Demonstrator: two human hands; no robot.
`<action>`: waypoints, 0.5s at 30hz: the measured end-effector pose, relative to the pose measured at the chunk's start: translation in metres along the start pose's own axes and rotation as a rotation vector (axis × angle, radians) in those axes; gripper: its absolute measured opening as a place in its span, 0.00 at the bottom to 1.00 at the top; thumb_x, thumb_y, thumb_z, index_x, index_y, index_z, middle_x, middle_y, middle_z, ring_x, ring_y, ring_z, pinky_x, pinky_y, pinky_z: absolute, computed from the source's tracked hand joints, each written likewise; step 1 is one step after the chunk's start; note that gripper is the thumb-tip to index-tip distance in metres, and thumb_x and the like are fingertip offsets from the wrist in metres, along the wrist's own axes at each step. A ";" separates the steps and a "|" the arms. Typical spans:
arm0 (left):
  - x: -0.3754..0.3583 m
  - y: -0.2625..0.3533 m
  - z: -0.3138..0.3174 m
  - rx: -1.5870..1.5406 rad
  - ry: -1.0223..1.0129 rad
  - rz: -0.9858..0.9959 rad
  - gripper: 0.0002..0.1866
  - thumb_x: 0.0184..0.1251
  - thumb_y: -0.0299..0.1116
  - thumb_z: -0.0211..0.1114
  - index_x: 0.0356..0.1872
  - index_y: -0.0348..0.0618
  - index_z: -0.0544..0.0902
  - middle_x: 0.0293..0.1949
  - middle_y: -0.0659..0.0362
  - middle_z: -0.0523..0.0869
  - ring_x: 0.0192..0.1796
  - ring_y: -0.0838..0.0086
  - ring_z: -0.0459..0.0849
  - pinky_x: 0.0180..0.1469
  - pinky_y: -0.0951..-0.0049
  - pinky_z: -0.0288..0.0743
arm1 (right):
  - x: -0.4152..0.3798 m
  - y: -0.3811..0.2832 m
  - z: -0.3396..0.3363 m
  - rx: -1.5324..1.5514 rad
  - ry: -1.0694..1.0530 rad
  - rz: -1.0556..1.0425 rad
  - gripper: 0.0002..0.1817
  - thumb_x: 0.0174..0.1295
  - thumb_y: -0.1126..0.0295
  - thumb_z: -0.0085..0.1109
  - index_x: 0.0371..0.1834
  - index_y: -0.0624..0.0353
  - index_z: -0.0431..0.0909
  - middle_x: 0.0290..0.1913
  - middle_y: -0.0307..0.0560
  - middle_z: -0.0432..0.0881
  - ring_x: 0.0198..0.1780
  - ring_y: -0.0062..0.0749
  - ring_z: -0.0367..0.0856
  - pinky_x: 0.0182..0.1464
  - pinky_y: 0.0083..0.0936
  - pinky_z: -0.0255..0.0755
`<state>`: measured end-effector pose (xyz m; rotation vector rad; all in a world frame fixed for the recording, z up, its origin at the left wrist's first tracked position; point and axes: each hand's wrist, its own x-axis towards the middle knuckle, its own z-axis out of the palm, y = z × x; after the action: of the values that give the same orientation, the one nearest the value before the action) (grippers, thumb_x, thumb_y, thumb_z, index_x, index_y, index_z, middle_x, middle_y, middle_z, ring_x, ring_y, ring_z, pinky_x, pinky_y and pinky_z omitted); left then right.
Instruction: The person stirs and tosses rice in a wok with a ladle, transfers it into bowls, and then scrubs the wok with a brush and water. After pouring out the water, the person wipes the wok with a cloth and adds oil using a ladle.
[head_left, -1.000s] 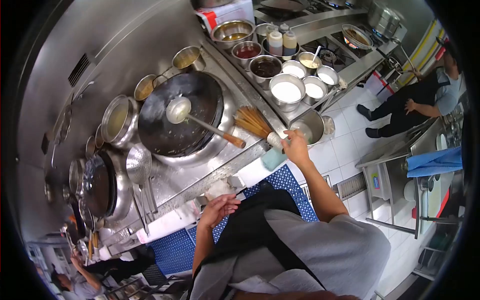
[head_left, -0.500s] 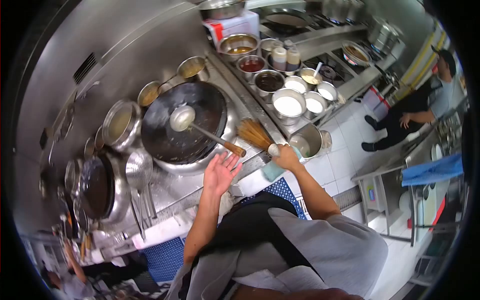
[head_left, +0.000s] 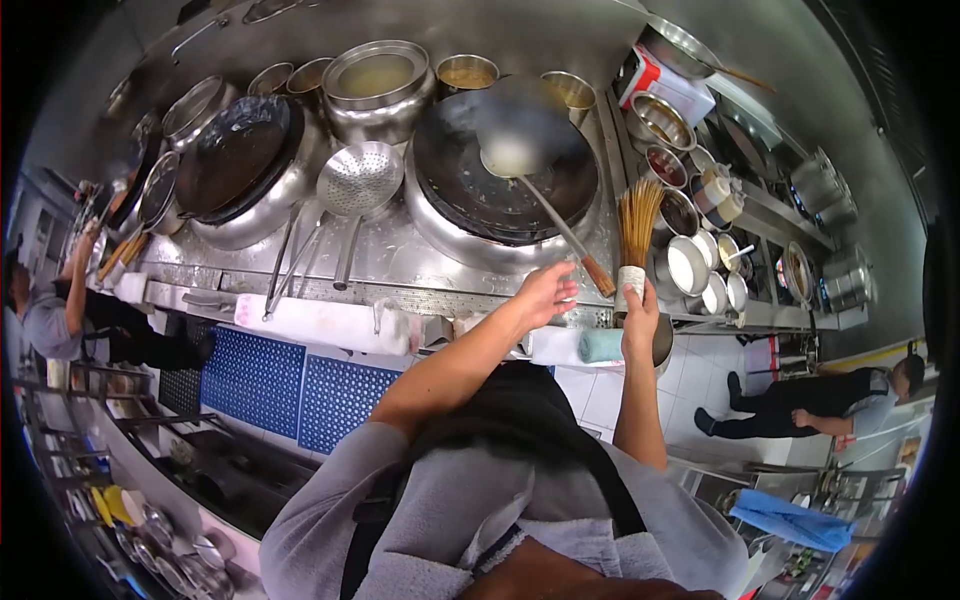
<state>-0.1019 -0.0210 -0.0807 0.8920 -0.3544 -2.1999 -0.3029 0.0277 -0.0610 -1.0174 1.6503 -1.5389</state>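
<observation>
My right hand (head_left: 641, 316) is closed around the pale wrapped grip of a bamboo wok brush (head_left: 640, 228), its bristles pointing away from me. My left hand (head_left: 547, 294) holds nothing; its fingers are apart, in front of the wok and close to the ladle's handle end. Lying across the black wok (head_left: 447, 150) is a ladle (head_left: 556, 220), its bowl inside and its wooden handle over the near rim. A blurry haze covers part of the ladle bowl and the wok's far side.
On the left stand a second black wok (head_left: 230, 165) and a perforated skimmer (head_left: 360, 181). Metal pots, including a large lidless pot (head_left: 375, 85), line the back. Seasoning containers (head_left: 686, 264) sit to the right. One person (head_left: 820, 400) is at the right, another (head_left: 60, 310) at the far left.
The view has swung round, so the stove now lies straight ahead. The brush has turned from pointing at the wok to upright. My left palm has turned from facing up to sideways.
</observation>
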 end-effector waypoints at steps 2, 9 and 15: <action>0.002 -0.001 -0.013 -0.026 0.020 -0.014 0.30 0.66 0.49 0.68 0.63 0.44 0.71 0.51 0.53 0.75 0.56 0.64 0.76 0.59 0.56 0.74 | 0.009 -0.003 0.007 0.059 -0.030 -0.071 0.29 0.67 0.71 0.62 0.69 0.69 0.68 0.60 0.51 0.79 0.58 0.32 0.78 0.61 0.26 0.69; 0.022 -0.026 -0.007 -0.172 -0.099 -0.038 0.28 0.70 0.49 0.64 0.62 0.44 0.70 0.63 0.46 0.75 0.67 0.59 0.73 0.63 0.53 0.71 | 0.015 -0.043 0.010 0.278 -0.154 0.041 0.30 0.67 0.73 0.60 0.72 0.64 0.65 0.56 0.51 0.80 0.46 0.32 0.83 0.46 0.28 0.79; 0.015 0.009 0.012 -0.336 -0.135 0.047 0.15 0.74 0.43 0.60 0.51 0.44 0.76 0.49 0.52 0.82 0.53 0.62 0.81 0.59 0.55 0.76 | 0.055 -0.071 0.033 0.276 -0.306 0.013 0.27 0.66 0.72 0.62 0.68 0.63 0.69 0.49 0.48 0.84 0.35 0.30 0.85 0.32 0.24 0.77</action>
<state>-0.1128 -0.0386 -0.0754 0.5498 -0.0625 -2.1956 -0.2933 -0.0376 0.0089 -1.0284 1.1969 -1.4694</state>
